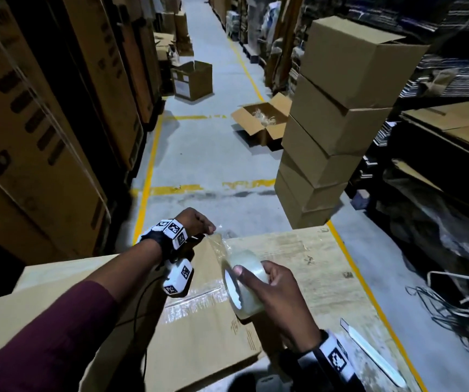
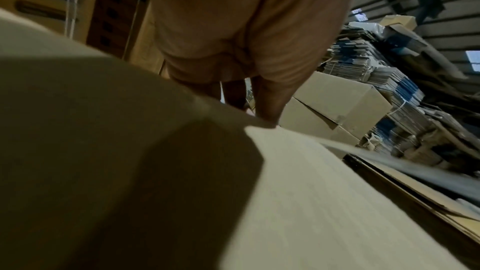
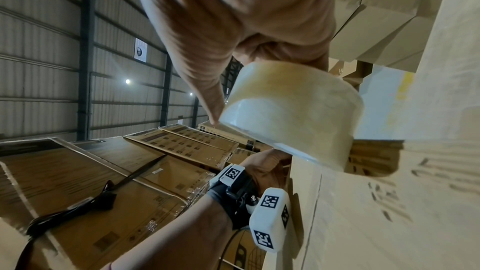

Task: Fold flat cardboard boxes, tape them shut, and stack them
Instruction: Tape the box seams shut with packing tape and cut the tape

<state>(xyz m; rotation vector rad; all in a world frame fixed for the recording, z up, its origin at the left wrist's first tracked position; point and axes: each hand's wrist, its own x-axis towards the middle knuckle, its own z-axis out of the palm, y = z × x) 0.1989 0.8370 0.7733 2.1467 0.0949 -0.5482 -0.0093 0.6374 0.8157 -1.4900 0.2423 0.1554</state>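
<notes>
Above the brown cardboard box, a clear, sticky tape roll is gripped by the right hand; its thin, clingy free end is pinched by the left hand.

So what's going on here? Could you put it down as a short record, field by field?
place: warehouse aisle
left hand: pinches the pulled-out end of the clear tape
right hand: grips the tape roll
work piece: cardboard box, top facing up, beneath both hands
finished: stack of boxes to the right
also: open box on the floor
</notes>
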